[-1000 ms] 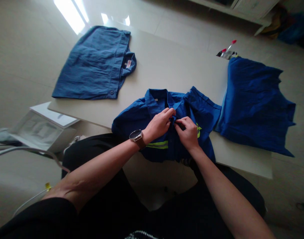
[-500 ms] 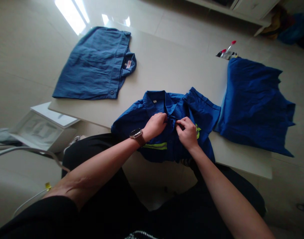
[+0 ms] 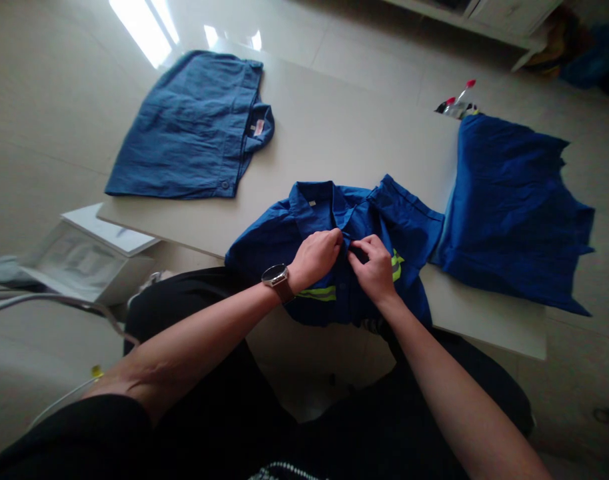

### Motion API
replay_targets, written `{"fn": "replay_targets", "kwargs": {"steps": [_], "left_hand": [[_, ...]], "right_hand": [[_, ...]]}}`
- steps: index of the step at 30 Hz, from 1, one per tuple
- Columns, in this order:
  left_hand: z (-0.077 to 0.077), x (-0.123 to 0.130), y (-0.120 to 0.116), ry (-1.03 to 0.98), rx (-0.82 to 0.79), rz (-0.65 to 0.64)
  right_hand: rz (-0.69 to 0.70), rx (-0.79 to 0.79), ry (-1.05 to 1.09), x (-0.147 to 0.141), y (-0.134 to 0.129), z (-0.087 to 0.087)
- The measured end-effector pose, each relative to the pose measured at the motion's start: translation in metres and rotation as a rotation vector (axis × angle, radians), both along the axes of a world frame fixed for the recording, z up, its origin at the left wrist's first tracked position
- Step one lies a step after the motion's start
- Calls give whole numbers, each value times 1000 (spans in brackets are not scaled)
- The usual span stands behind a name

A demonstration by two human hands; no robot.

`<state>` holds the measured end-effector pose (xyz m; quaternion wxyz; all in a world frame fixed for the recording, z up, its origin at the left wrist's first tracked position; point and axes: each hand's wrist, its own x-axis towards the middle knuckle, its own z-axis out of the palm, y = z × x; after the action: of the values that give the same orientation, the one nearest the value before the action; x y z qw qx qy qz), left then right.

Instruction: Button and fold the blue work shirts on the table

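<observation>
blue work shirt with yellow reflective strip, lying on the bench; left hand and right hand both curled narrow, pinching its front placket, fingers hiding any buttons. paler blue folded shirt lies well apart; crumpled blue garment sits just beside.

Bright light is glaring in white streaks off the glossy floor at upper left, while the room is staying dim and underexposed. Soft shadows are gathering below the table and swallowing the dark trousers. The shirt is dulling, and the wide lens is bowing the edges.
</observation>
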<state>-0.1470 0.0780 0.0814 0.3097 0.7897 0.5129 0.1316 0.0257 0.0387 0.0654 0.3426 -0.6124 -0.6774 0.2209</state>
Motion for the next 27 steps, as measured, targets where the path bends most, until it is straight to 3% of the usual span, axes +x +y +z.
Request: {"fn": "replay_targets", "kwargs": {"steps": [5, 27], "left_hand": [[-5, 2, 1, -127, -14, 34], [5, 5, 1, -351, -142, 125]], "right_hand": [[-12, 10, -12, 0, 0, 0], [6, 49, -14, 0, -1, -1]]}}
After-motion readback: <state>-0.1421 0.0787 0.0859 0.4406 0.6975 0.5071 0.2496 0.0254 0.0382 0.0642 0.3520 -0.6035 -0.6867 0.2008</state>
